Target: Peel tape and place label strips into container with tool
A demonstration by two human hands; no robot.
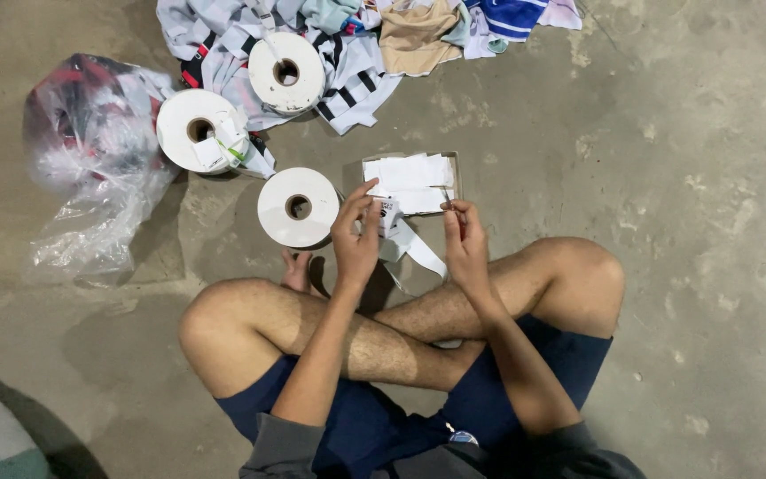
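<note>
Concrete floor (693, 177), grey and patchy — person sits cross-legged on it in dark blue shorts, bare legs folded.

Left hand (356, 238) is pinched around a small white label (386, 215) with dark print, thumb and fingers closed on it. A white tape strip (420, 250) hangs from that label and trails down toward the shin.

Right hand (465, 241) is closed narrow, fingertips pinching something thin and small just beside the label — too small to tell what it is. The two hands are near each other, not touching.

Just beyond the hands sits a shallow cardboard tray (456, 177) on the floor, holding a loose stack of cut white labels (411, 173).

Three white tape rolls lie flat on the floor:
- nearest roll (298, 207), just left of the left hand, next to a bare foot
- middle roll (195, 129), further left, with loose label pieces lying on its edge
- far roll (286, 72), resting on the clothes pile

Clothes pile (356, 62) runs along the top edge of the view — striped white-black fabric, tan, teal and blue pieces.

Clear plastic bag (90, 151) at the left, crumpled, with red and white contents showing through.
</note>
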